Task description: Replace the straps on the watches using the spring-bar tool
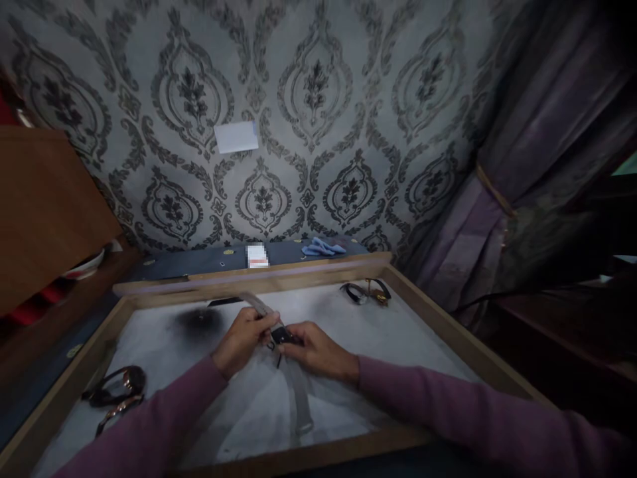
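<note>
Your left hand (245,340) & right hand (314,350) both pinch the grey-strap watch (284,336), fingers clamped, mid tray (438,317).

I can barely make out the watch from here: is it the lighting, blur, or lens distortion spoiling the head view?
Head view: dim light overall, darkest at the curtain on the right; the left hand and right hand hold a watch that looks soft and low in detail; wide-angle distortion bends the tray rim and wallpaper; no glare.
</note>
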`<action>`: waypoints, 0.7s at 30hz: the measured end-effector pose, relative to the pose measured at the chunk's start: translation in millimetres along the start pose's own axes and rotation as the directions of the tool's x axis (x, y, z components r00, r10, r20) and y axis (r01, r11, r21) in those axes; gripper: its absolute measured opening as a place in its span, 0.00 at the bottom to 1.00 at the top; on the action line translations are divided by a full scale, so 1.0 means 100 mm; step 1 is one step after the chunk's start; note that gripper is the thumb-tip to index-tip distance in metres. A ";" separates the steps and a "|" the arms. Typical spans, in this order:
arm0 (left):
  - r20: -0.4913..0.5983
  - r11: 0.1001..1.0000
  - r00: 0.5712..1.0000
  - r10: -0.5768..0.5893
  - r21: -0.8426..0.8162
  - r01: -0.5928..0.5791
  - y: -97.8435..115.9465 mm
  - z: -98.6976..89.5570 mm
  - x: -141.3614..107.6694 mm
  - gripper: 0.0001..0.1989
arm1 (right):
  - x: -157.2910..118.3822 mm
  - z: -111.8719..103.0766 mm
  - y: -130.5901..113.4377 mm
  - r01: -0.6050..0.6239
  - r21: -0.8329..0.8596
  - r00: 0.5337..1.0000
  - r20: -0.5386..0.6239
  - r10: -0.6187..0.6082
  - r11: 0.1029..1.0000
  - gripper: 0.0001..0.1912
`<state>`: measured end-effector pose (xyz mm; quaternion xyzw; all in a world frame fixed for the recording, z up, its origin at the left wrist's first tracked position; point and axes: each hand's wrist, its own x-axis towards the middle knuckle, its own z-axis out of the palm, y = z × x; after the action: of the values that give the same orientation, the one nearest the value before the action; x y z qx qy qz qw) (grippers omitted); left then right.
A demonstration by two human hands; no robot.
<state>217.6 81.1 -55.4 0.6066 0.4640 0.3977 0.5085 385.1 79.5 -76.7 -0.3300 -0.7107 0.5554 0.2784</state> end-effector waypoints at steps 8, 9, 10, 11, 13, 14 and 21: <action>0.107 0.923 0.973 0.205 0.309 -0.228 0.22 -0.10 -0.11 0.18 | 0.01 0.00 -0.05 0.011 0.015 0.999 0.050 -0.012 1.000 0.21; 0.125 0.903 0.968 0.217 0.352 -0.248 0.23 -0.10 -0.13 0.19 | 0.01 0.00 -0.06 0.010 0.012 0.998 0.059 -0.011 1.000 0.21; 0.130 0.894 0.967 0.220 0.369 -0.253 0.24 -0.10 -0.14 0.21 | 0.00 0.00 -0.07 0.009 0.009 0.998 0.065 -0.010 1.000 0.21; 0.122 0.900 0.969 0.214 0.361 -0.244 0.24 -0.10 -0.15 0.21 | 0.00 -0.01 -0.08 0.009 0.008 0.998 0.069 -0.009 1.000 0.20; 0.104 0.914 0.974 0.201 0.336 -0.225 0.24 -0.09 -0.15 0.22 | -0.01 -0.02 -0.11 -0.001 0.008 0.998 0.066 0.000 1.000 0.18; 0.095 0.920 0.976 0.195 0.327 -0.216 0.23 -0.08 -0.15 0.22 | -0.01 -0.03 -0.12 -0.012 0.013 0.998 0.061 0.011 1.000 0.17; 0.013 0.932 0.983 0.184 0.315 -0.178 0.14 -0.11 -0.10 0.23 | -0.02 -0.06 -0.21 -0.107 0.131 0.994 0.051 0.101 0.986 0.16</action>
<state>207.2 73.7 -39.8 0.7167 0.4680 0.3689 0.3623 387.8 78.1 -55.1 -0.3349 -0.6598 0.6227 0.2546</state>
